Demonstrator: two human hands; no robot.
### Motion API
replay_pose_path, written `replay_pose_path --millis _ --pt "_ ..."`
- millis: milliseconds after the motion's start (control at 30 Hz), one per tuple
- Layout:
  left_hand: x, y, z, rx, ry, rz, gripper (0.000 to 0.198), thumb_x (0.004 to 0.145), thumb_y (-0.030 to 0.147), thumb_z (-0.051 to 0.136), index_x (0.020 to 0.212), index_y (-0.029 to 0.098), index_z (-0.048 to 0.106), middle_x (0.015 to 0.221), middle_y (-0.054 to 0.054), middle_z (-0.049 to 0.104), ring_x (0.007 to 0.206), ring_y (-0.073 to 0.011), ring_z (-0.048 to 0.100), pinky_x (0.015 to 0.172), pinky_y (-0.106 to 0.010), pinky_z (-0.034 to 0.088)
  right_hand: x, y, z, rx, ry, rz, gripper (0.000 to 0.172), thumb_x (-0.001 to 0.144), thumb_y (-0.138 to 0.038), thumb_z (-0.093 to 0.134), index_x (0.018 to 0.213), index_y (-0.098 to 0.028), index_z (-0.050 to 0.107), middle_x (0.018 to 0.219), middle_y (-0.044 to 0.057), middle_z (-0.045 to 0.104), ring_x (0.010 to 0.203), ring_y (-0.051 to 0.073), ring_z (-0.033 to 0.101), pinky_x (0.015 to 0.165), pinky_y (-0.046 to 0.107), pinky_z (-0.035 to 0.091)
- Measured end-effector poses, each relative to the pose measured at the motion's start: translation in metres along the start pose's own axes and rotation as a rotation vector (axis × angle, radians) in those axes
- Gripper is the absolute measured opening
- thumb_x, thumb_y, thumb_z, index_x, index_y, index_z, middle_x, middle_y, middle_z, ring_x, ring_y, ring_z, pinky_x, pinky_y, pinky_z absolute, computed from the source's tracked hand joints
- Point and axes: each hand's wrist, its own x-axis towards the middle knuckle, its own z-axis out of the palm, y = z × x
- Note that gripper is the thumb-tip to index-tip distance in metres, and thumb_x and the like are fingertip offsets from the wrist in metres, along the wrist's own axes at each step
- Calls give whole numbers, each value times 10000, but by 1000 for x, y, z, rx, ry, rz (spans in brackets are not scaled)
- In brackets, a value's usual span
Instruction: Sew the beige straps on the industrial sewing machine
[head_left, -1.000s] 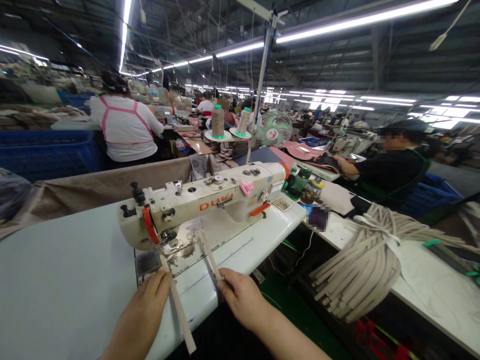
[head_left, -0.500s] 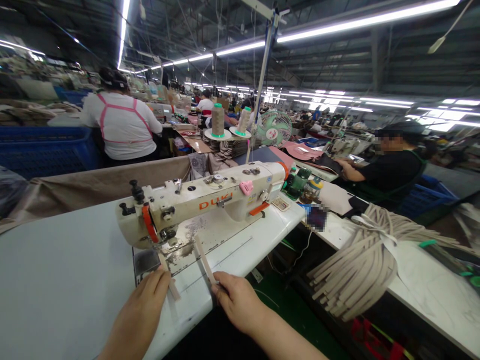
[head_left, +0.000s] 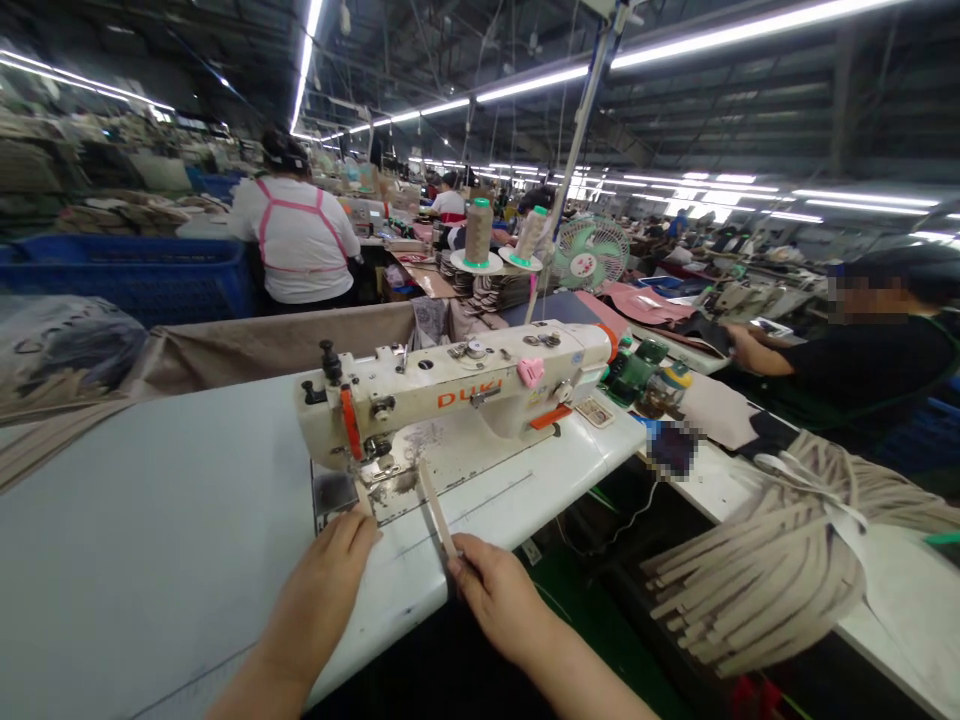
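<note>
A white sewing machine with orange trim stands on the pale table. My left hand lies just in front of its needle area, fingers together and pressed on a narrow beige strip. Only a short piece of that strip shows between fingertips and presser foot; the rest is under the hand. At the table's front edge my right hand is closed, pinching the near end of another beige length of strip. It slants up to the machine bed. Whether the two lengths are one strip cannot be seen.
Right of me, a tied bundle of beige strips lies on a side table. Two thread cones and a green fan stand behind the machine. A co-worker sits at right; another person faces away at left.
My view has swung left, so everything sits further right. My left hand has moved slightly closer to the needle and now covers the strip's tail. My right hand keeps its pinch.
</note>
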Motion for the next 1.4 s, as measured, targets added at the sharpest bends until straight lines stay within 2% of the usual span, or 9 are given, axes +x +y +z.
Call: replay_pose_path --millis 100,233,433,700,867,1000,1200,1333,1400 --pt "3 5 -6 -32 -27 -48 288 1006 142 458 1211 150 660 1290 -141 653 1238 -272 607 1079 -415 520 0 3 3 18 11 6 294 1031 -439 465 1028 -234 676 875 50 709 780 206 650 701 285 511" --pt "8 8 -8 -65 -48 -97 418 926 -25 438 1259 124 642 1314 -142 656 1276 -252 597 1145 -417 471 2 14 10 60 27 8 412 1021 -524 467 1174 -221 700 899 85 741 834 250 690 768 330 559" --pt "18 0 -9 -140 23 -242 236 1005 220 552 1214 190 654 1272 -82 714 1328 -253 587 1224 -486 383 7 21 12 86 3 -31 447 1003 -555 500 1215 -220 707 952 76 764 913 244 722 886 308 579" --pt "26 -4 -20 -225 -35 -374 257 965 225 624 1221 242 639 1398 -53 662 1414 -282 506 1218 -525 355 7 22 13 34 32 -28 512 976 -595 520 1227 -200 728 1150 106 775 1037 263 739 972 314 571" --pt "28 -4 -23 -265 -87 -419 287 953 231 646 1239 244 624 1459 -44 622 1451 -295 461 1237 -551 320 9 18 13 39 29 -39 504 972 -598 526 1196 -201 741 1118 103 781 1024 255 743 967 291 570" --pt "27 -7 -20 -344 -64 -438 255 961 235 621 1215 255 634 1430 -40 640 1445 -290 468 1238 -560 328 10 14 13 52 18 -36 504 977 -594 520 1199 -197 736 982 94 788 979 257 746 967 304 571" --pt "36 -36 0 -436 -19 -518 407 907 178 587 1314 172 597 1440 -144 604 1425 -292 485 1231 -515 368 15 9 21 3 -5 -68 523 1001 -560 483 1296 -183 694 1178 132 759 1041 260 734 950 333 579" --pt "60 -67 10 -437 -56 -523 445 879 167 577 1323 159 615 1448 -144 605 1429 -290 476 1223 -493 368 19 -4 33 -70 -90 -106 557 1035 -461 414 1511 -186 502 966 92 783 831 226 751 770 308 604" --pt "74 -80 12 -441 -80 -514 445 881 180 574 1321 200 633 1458 -104 611 1429 -280 476 1223 -481 359 22 -11 39 -88 -141 -138 561 1040 -391 386 1577 -229 402 968 71 784 818 216 752 756 304 595"
